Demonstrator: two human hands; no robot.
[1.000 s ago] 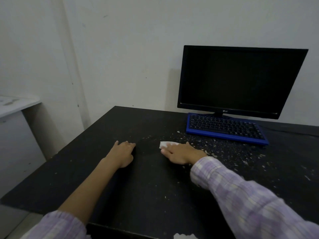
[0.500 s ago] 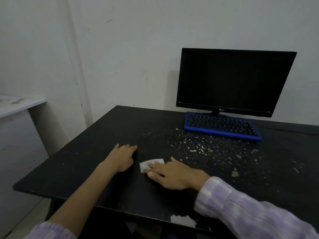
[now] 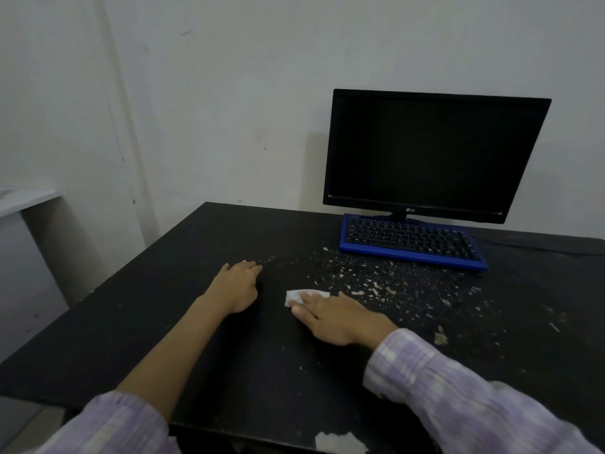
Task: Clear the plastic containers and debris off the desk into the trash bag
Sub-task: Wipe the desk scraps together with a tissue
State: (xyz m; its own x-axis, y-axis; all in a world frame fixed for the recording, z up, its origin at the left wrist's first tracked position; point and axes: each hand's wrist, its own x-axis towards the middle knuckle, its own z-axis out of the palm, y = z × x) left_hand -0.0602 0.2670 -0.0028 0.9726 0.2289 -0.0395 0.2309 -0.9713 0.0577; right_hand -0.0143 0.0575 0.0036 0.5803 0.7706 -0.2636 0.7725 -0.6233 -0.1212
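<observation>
Pale debris flakes (image 3: 376,286) lie scattered over the black desk (image 3: 137,316), mostly in front of the keyboard and to the right. My right hand (image 3: 337,317) lies flat with straight fingers pressing a small white tissue (image 3: 296,296) onto the desk at the left edge of the debris. My left hand (image 3: 239,285) rests on the desk a little to the left, its fingers loosely curled and holding nothing. No plastic container or trash bag is in view.
A blue keyboard (image 3: 412,240) and a dark monitor (image 3: 432,155) stand at the back right against the wall. A larger pale scrap (image 3: 340,444) shows at the desk's near edge. A white surface (image 3: 23,198) sits at the far left.
My right hand dragged the tissue toward me and to the left, from the debris near the keyboard. The left hand stayed in place. The camera view shifted.
</observation>
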